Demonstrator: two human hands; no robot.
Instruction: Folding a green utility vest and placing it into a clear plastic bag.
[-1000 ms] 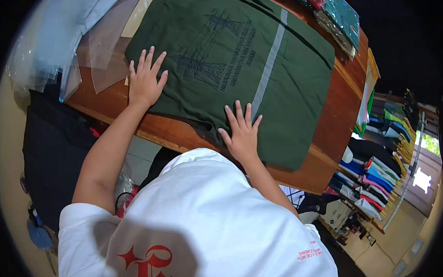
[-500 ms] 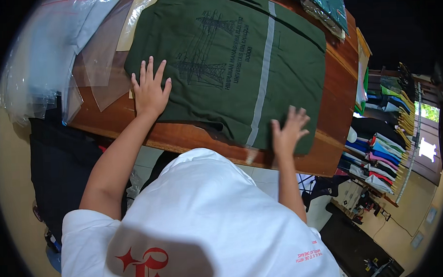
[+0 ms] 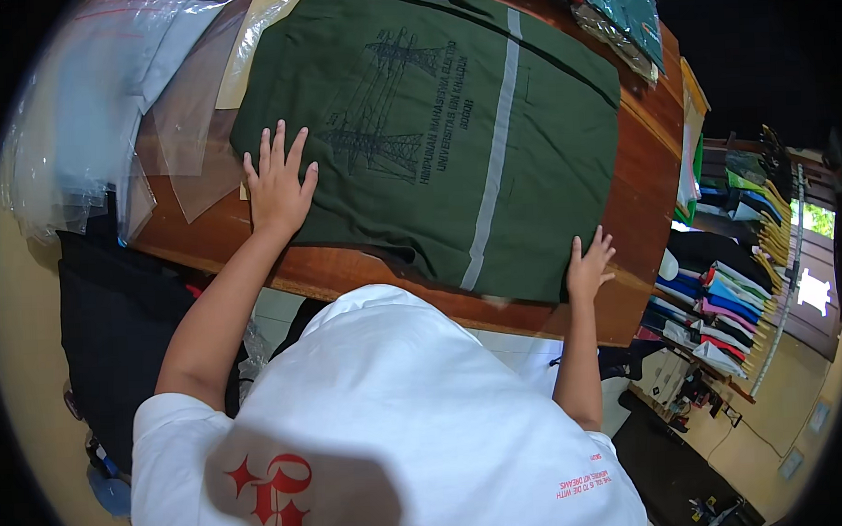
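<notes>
A dark green shirt (image 3: pixel 538 166) lies spread on the brown wooden table (image 3: pixel 338 273), with a grey stripe across it and a black printed drawing of pylons with lettering. My left hand (image 3: pixel 280 189) rests flat on the shirt's near left edge, its fingers spread. At the near right corner, my right hand (image 3: pixel 588 268) touches the shirt's edge, fingers apart and pointing away from me. Neither hand grips anything.
Clear plastic bags (image 3: pixel 194 150) and bagged pale cloth (image 3: pixel 91 108) lie at the left. A packed teal garment (image 3: pixel 624 19) sits at the far right of the table. Clothes on hangers (image 3: pixel 728 289) hang from a rack to the right. Dark cloth (image 3: pixel 117 329) hangs below left.
My right hand has moved right, from on the shirt to its right edge. My left hand stays spread on the left side, slightly lower in view. The shirt looks smoother near the right hand.
</notes>
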